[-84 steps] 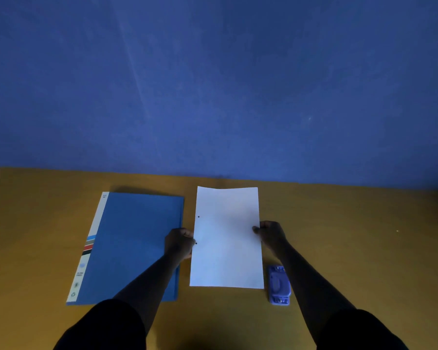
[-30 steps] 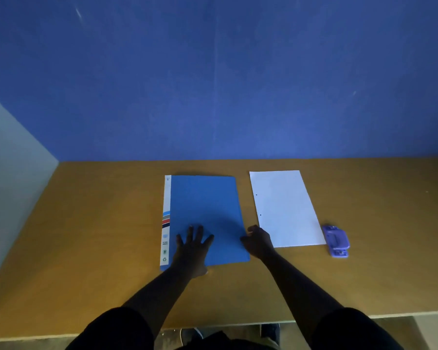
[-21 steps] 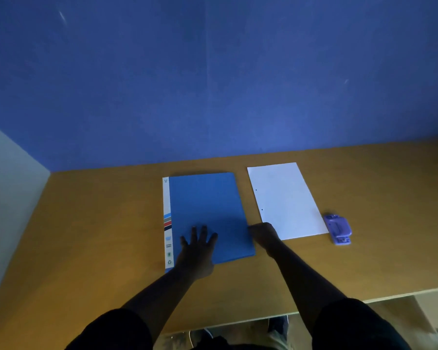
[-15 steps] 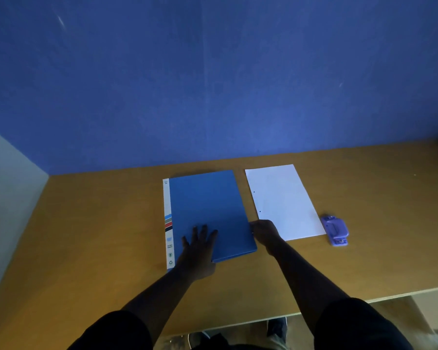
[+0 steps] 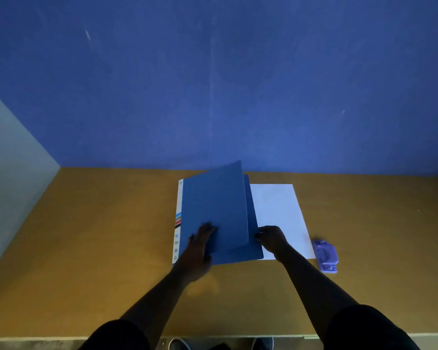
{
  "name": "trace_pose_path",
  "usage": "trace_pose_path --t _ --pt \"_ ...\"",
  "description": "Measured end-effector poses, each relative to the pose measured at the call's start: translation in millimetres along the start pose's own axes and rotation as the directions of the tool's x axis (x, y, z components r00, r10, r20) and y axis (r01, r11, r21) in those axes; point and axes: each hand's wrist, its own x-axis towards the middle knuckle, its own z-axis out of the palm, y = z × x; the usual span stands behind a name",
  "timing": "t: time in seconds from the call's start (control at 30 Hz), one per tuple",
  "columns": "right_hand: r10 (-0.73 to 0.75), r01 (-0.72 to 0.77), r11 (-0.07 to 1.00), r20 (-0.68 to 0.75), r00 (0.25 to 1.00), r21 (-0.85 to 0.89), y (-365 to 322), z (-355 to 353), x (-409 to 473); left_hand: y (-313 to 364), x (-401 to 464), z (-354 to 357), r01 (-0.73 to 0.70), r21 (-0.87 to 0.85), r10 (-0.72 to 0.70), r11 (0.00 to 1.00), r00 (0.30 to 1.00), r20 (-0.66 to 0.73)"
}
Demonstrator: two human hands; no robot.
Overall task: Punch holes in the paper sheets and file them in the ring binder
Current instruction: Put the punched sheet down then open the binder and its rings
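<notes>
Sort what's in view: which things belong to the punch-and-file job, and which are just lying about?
Job: blue ring binder, front cover lifted; white paper sheet beside it; purple hole punch; left hand on the binder; right hand at its open edge.

Just there: wooden table; shoes below.

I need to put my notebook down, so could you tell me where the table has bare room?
Left of the blue binder is broad bare table; so is right of the hole punch. Binder, paper sheet and punch crowd the middle.
</notes>
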Motion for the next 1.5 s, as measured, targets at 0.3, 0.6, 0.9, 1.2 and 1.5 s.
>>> trace_pose_path --t 0.3,0.6,0.9,1.2,1.5 --pt "-0.004 -0.007 0.982 -0.059 0.998 -0.189 -6.7 -7.5 0.7 9.2 -26.7 3.8 0.011 -0.235 -0.119 0.972 0.885 -0.449" --pt "-0.009 -0.016 0.948 -0.078 0.997 -0.318 -2.0 -2.1 6.3 3.1 -41.4 -13.0 0.099 -0.646 -0.597 0.757 0.506 -0.623" --pt "-0.003 -0.040 0.935 -0.120 0.993 -0.352 0.5 -12.1 7.4 -12.0 -38.4 -38.9 -0.006 -0.882 -0.869 0.471 0.165 -0.466" --pt "0.035 -0.094 0.922 -0.160 0.986 -0.376 9.4 -15.6 9.8 -58.9 -43.1 -35.7 0.227 -0.965 -0.992 0.129 0.039 -0.123" --pt "0.017 -0.098 0.871 -0.170 0.985 -0.481 10.3 -8.5 8.7 -63.0 -42.3 -53.3 0.588 -0.804 -0.991 0.092 0.134 -0.015"
